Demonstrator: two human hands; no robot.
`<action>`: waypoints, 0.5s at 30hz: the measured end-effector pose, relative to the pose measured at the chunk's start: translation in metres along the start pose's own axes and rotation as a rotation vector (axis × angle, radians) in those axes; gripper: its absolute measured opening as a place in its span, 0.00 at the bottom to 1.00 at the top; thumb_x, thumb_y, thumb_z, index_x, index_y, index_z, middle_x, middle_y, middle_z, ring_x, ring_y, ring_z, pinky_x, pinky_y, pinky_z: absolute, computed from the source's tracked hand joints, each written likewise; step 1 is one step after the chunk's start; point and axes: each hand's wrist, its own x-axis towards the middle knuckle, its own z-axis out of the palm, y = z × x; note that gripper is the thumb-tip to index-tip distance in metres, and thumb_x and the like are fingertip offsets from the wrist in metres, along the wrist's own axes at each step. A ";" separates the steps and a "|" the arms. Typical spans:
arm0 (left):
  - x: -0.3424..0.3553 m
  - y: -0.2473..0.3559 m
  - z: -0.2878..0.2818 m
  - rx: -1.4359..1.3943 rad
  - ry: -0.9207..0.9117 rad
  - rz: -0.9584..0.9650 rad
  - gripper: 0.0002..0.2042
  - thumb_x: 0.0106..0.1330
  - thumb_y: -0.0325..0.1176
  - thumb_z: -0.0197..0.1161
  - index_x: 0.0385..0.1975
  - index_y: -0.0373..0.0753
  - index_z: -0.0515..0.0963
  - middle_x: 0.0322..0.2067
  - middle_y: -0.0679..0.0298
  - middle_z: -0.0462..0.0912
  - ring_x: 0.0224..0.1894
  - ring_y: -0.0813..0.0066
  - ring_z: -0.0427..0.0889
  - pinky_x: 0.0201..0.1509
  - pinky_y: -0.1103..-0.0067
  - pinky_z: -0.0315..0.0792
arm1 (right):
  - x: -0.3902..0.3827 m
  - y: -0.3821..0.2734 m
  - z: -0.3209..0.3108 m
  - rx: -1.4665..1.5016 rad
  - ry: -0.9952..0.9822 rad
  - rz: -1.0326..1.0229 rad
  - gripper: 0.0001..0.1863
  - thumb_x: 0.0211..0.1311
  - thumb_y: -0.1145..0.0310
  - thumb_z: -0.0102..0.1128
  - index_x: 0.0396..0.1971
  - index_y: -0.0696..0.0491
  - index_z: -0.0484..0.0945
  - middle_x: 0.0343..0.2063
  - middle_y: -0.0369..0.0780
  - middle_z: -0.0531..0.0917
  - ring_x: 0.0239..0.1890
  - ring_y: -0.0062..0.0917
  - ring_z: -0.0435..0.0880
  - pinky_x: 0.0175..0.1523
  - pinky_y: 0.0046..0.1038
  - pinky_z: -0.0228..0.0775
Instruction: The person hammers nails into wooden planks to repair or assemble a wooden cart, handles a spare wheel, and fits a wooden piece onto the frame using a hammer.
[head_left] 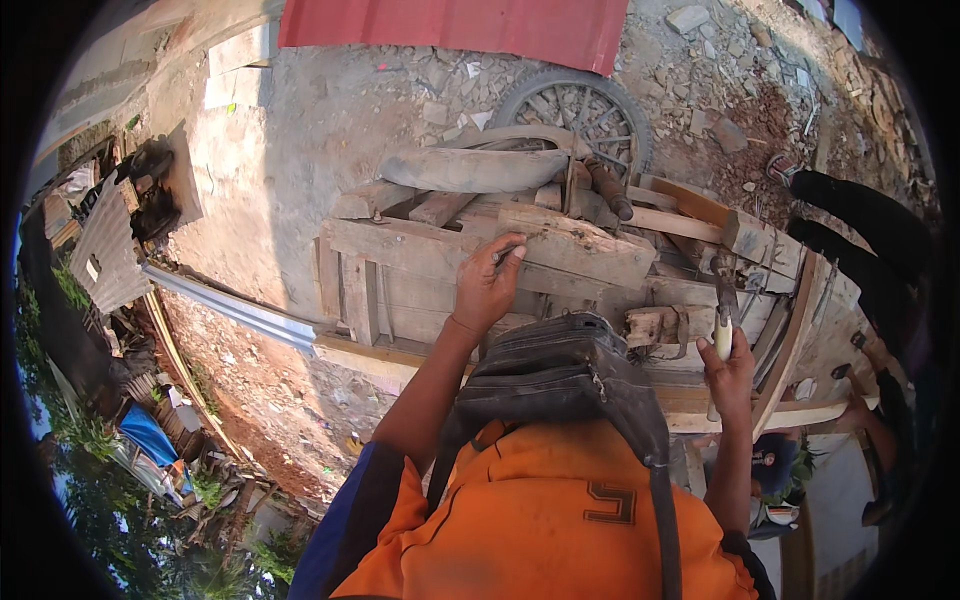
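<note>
My left hand (pixel 487 283) is at the near edge of a weathered wooden plank (pixel 580 245), its thumb and fingers pinched together. A small dark bit shows at the fingertips, too small to name. My right hand (pixel 730 375) is wrapped round the pale handle of a hammer (pixel 723 335), whose metal head points away from me, beside the wooden frame. The plank lies on a rough wooden cart body (pixel 400 245) stacked with loose boards. A short wood block (pixel 670 326) sits between the black bag at my front and the hammer.
A black bag (pixel 560 375) hangs at my front. Beyond the cart are a spoked wheel (pixel 625 115) and a red metal sheet (pixel 450 25). A person in dark trousers (pixel 865 215) stands at right; other people are lower right. Rubble (pixel 690 60) and a long metal strip (pixel 230 308) lie around.
</note>
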 end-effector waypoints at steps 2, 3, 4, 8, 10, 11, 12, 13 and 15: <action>-0.001 0.005 -0.001 0.027 0.003 0.005 0.09 0.68 0.33 0.62 0.43 0.38 0.81 0.40 0.56 0.86 0.44 0.58 0.85 0.48 0.72 0.76 | -0.006 -0.001 0.001 -0.025 -0.010 -0.024 0.12 0.62 0.68 0.68 0.36 0.55 0.73 0.20 0.30 0.73 0.23 0.13 0.66 0.27 0.21 0.61; -0.002 0.009 -0.001 0.056 0.004 0.008 0.09 0.68 0.34 0.62 0.43 0.38 0.81 0.40 0.55 0.86 0.43 0.57 0.85 0.48 0.71 0.76 | -0.010 -0.003 0.002 -0.049 -0.021 -0.044 0.12 0.61 0.68 0.68 0.37 0.56 0.73 0.21 0.32 0.74 0.23 0.14 0.67 0.29 0.22 0.62; -0.003 0.011 0.000 0.051 0.006 0.017 0.09 0.68 0.34 0.62 0.43 0.38 0.81 0.40 0.55 0.86 0.43 0.57 0.85 0.48 0.71 0.76 | -0.014 -0.005 0.003 -0.074 -0.032 -0.064 0.13 0.61 0.68 0.68 0.38 0.56 0.74 0.21 0.33 0.75 0.24 0.15 0.68 0.30 0.22 0.64; -0.010 0.008 0.007 0.050 0.068 0.080 0.10 0.68 0.35 0.62 0.43 0.38 0.82 0.39 0.53 0.86 0.42 0.55 0.85 0.47 0.70 0.76 | -0.024 -0.016 0.014 -0.134 -0.065 -0.130 0.12 0.60 0.68 0.68 0.38 0.56 0.75 0.23 0.34 0.78 0.25 0.16 0.70 0.32 0.24 0.66; -0.010 0.003 0.008 0.029 0.091 0.074 0.10 0.68 0.35 0.61 0.43 0.37 0.82 0.39 0.52 0.86 0.41 0.55 0.85 0.47 0.70 0.76 | -0.026 -0.025 0.022 -0.087 -0.103 -0.116 0.12 0.60 0.69 0.68 0.39 0.56 0.74 0.26 0.35 0.79 0.28 0.17 0.72 0.35 0.24 0.68; -0.011 0.001 0.008 0.013 0.097 0.063 0.10 0.68 0.35 0.61 0.43 0.37 0.82 0.38 0.52 0.86 0.41 0.55 0.85 0.47 0.70 0.76 | -0.029 -0.030 0.027 -0.098 -0.111 -0.133 0.13 0.60 0.70 0.67 0.40 0.56 0.74 0.27 0.35 0.79 0.28 0.17 0.72 0.36 0.23 0.68; -0.011 -0.001 0.009 -0.003 0.103 0.052 0.11 0.68 0.35 0.61 0.43 0.37 0.82 0.38 0.52 0.86 0.41 0.55 0.85 0.47 0.70 0.76 | -0.031 -0.033 0.029 -0.110 -0.122 -0.152 0.13 0.60 0.70 0.67 0.41 0.56 0.73 0.28 0.35 0.79 0.29 0.18 0.73 0.37 0.23 0.68; -0.012 -0.003 0.010 -0.010 0.111 0.054 0.11 0.68 0.35 0.61 0.43 0.37 0.82 0.38 0.52 0.86 0.41 0.55 0.85 0.47 0.70 0.76 | -0.028 -0.027 0.031 -0.091 -0.124 -0.203 0.15 0.61 0.72 0.66 0.43 0.57 0.72 0.29 0.36 0.79 0.30 0.18 0.74 0.37 0.24 0.69; -0.012 -0.004 0.011 0.028 0.124 0.132 0.13 0.69 0.38 0.62 0.45 0.36 0.82 0.36 0.53 0.86 0.39 0.66 0.86 0.45 0.76 0.76 | -0.032 -0.030 0.037 -0.060 -0.112 -0.204 0.14 0.61 0.72 0.66 0.43 0.57 0.71 0.30 0.36 0.79 0.29 0.18 0.74 0.35 0.24 0.69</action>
